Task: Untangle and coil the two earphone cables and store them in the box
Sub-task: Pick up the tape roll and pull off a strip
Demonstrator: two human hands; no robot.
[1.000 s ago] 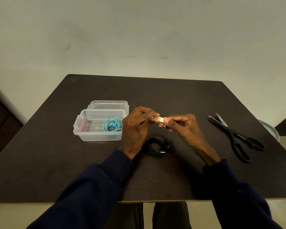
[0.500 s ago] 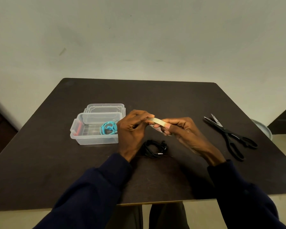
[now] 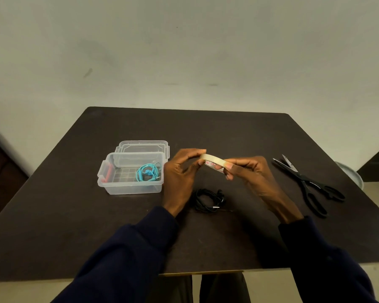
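Observation:
A coiled turquoise earphone cable [image 3: 148,174] lies inside the clear plastic box [image 3: 109,171] at the left of the dark table. A coiled black earphone cable [image 3: 208,200] lies on the table in front of the hands, untouched. Both hands are raised above it and hold a roll of pale tape [image 3: 213,161]. My left hand [image 3: 181,171] pinches the roll's left end with its fingertips. My right hand [image 3: 247,171] grips the roll's right end.
The box's clear lid [image 3: 143,146] lies behind the box. Black scissors [image 3: 309,184] lie open at the right of the table. A grey round object [image 3: 350,173] shows past the table's right edge. A pale wall stands behind the table [image 3: 206,132].
The view has tilted a little. The tape roll has turned in the hands and now shows more of its length. Both cables stay where they were.

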